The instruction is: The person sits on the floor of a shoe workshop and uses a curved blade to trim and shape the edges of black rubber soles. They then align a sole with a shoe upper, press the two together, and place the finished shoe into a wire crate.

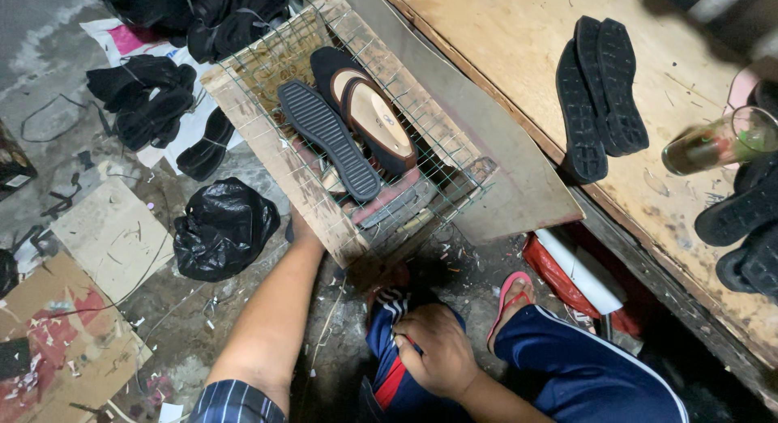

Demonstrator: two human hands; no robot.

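While the left hand (301, 228) reaches under the near left edge of a rack (243, 123), its fingers are hidden by the wooden rim, so its grip cannot be told. Left of the arm, a black bag (225, 227) lies on the littered floor, with dark uppers (146, 99) farther off. The rack, a worn wood frame strung with wire mesh, sits tilted at centre, carrying a ribbed black sole (328, 139) and, touching it on the right, a black shoe (377, 119) with a tan insole. The step looks like steadying or lifting the rack; any move would need it kept level, since both pieces lie loose. The right hand (433, 360) rests curled on a blue trouser knee, empty. Far right, a table (502, 34) holds paired soles (600, 95) and a glass (717, 143).
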